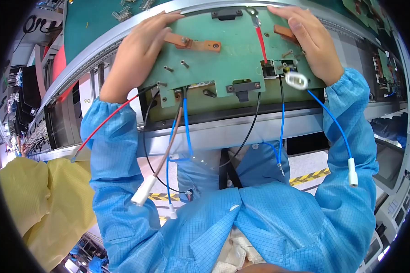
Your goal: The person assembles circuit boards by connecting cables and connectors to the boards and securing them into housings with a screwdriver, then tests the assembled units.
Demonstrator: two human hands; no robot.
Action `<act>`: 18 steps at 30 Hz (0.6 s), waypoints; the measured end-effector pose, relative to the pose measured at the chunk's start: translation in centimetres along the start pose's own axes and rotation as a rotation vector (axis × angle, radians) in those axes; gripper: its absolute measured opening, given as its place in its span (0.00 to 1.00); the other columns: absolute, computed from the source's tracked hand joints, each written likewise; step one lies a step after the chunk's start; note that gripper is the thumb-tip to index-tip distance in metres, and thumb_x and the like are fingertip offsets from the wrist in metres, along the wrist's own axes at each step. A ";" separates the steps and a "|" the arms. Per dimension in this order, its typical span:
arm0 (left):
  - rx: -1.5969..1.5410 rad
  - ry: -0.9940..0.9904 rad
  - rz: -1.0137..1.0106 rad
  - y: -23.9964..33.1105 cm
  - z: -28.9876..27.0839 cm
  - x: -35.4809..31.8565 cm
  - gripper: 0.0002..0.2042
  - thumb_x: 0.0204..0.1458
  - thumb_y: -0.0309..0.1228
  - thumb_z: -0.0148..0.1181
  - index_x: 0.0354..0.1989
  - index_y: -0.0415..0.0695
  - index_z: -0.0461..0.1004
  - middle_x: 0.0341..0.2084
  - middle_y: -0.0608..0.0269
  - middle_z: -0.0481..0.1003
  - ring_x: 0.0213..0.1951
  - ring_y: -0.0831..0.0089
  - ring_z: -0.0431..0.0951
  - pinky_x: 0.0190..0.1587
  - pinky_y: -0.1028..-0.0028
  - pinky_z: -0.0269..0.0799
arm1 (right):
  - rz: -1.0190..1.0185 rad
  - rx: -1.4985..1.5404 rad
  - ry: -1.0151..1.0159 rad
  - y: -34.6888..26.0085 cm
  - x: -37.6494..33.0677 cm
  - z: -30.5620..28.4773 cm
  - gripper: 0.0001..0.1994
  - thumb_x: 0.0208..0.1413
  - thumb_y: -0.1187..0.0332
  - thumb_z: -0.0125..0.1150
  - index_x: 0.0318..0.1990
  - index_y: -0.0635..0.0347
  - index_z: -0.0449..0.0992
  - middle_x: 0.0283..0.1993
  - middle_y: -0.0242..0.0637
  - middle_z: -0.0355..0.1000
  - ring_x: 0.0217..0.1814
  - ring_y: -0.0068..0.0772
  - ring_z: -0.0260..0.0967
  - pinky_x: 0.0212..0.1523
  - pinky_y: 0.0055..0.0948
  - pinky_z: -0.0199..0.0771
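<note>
A green circuit board fixture lies on the metal conveyor rail in front of me. My left hand grips its left edge, fingers beside a copper clamp bar. My right hand holds the board's upper right corner, fingers over a second copper piece. A red wire runs down the board's middle. Blue, black, brown and red leads hang off the front edge, some ending in white connectors.
A yellow garment of a person lies at my lower left. Another green board sits further up the line at top left. Machine panels stand at the right. Striped floor tape shows below the rail.
</note>
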State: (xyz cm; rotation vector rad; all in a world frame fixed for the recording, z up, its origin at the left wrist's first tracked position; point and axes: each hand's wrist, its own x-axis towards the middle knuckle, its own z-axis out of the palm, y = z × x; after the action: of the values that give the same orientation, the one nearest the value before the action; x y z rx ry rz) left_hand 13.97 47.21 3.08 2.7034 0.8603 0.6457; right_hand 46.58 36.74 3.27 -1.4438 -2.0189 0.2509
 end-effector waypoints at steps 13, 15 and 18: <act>-0.280 0.008 -0.116 2.6 -6.9 -0.4 0.15 0.59 0.32 0.45 0.53 0.48 0.70 0.51 0.55 0.72 0.55 0.56 0.68 0.57 0.66 0.63 | 0.105 -0.036 -0.028 -6.4 1.0 -4.7 0.24 0.67 0.55 0.32 0.55 0.59 0.71 0.59 0.42 0.67 0.65 0.40 0.58 0.70 0.42 0.41; -0.618 0.048 -0.145 2.3 -7.0 -1.6 0.14 0.59 0.32 0.47 0.51 0.43 0.72 0.47 0.54 0.74 0.47 0.67 0.73 0.52 0.72 0.65 | 0.152 0.260 0.067 -7.3 0.1 -3.9 0.24 0.67 0.56 0.32 0.56 0.61 0.70 0.59 0.42 0.67 0.65 0.38 0.58 0.69 0.37 0.43; -0.929 0.089 -0.131 1.7 -7.2 -2.9 0.14 0.60 0.32 0.47 0.50 0.40 0.72 0.47 0.59 0.74 0.47 0.74 0.72 0.51 0.72 0.65 | 0.209 0.430 0.206 -7.3 -1.6 -4.2 0.22 0.67 0.60 0.34 0.55 0.67 0.69 0.60 0.41 0.66 0.64 0.33 0.58 0.66 0.27 0.49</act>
State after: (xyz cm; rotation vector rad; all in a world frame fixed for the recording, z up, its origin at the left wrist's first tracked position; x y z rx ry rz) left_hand 9.27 44.73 9.03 1.7818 0.5431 0.8640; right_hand 43.68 31.69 9.58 -1.3384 -1.5343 0.5637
